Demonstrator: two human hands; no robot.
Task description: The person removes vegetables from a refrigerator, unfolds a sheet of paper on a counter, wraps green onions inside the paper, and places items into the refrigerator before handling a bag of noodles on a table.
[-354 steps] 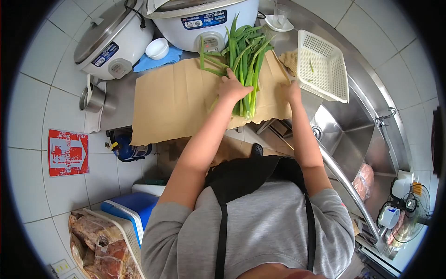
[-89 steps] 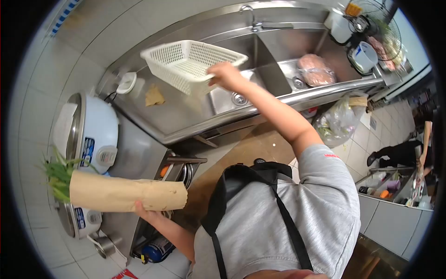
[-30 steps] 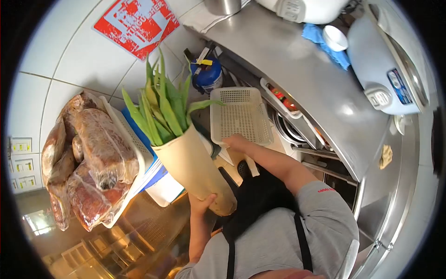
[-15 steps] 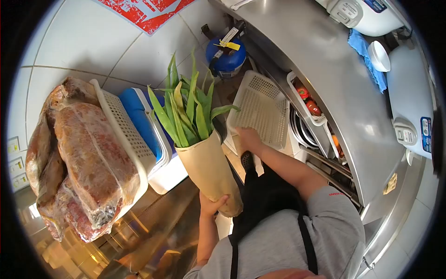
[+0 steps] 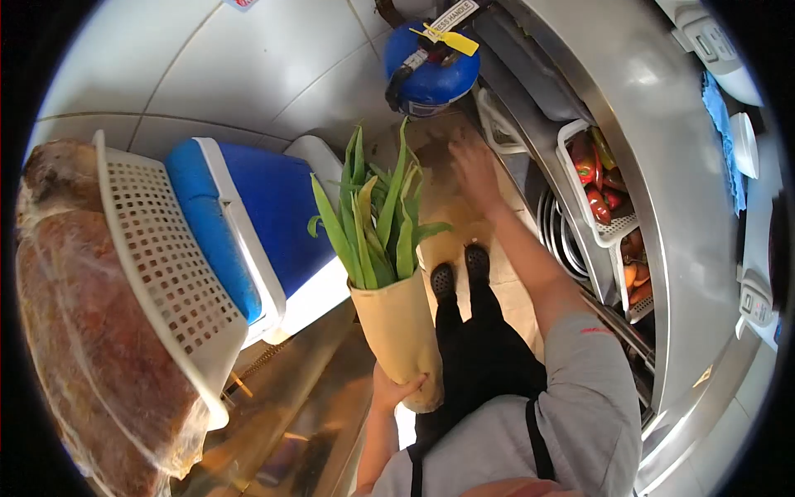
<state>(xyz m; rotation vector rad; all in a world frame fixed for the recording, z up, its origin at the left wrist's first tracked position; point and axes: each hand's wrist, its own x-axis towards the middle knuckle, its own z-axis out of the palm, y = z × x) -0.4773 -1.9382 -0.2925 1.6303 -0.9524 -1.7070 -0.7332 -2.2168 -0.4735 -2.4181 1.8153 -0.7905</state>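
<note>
My left hand [image 5: 397, 389] is wrapped round the lower part of a brown paper roll [image 5: 400, 331]. Long green leaves [image 5: 373, 224] stick up out of the roll's top; their lower stalks are hidden inside the paper. My right hand [image 5: 474, 170] is stretched out over the floor with its fingers apart and nothing in it. Just beyond it, partly hidden under the steel table, shows the edge of a white basket [image 5: 503, 128].
A blue fire extinguisher [image 5: 432, 70] stands by the wall. Left are a blue cooler [image 5: 269, 203] and a white crate [image 5: 170, 248] with wrapped meat [image 5: 99, 348]. Baskets of red peppers [image 5: 598, 186] sit on a shelf under the steel table [image 5: 654, 124].
My right hand has let go of the white basket, which has moved from the open floor to beneath the table. The paper roll stays in my left hand. The view has shifted towards the extinguisher.
</note>
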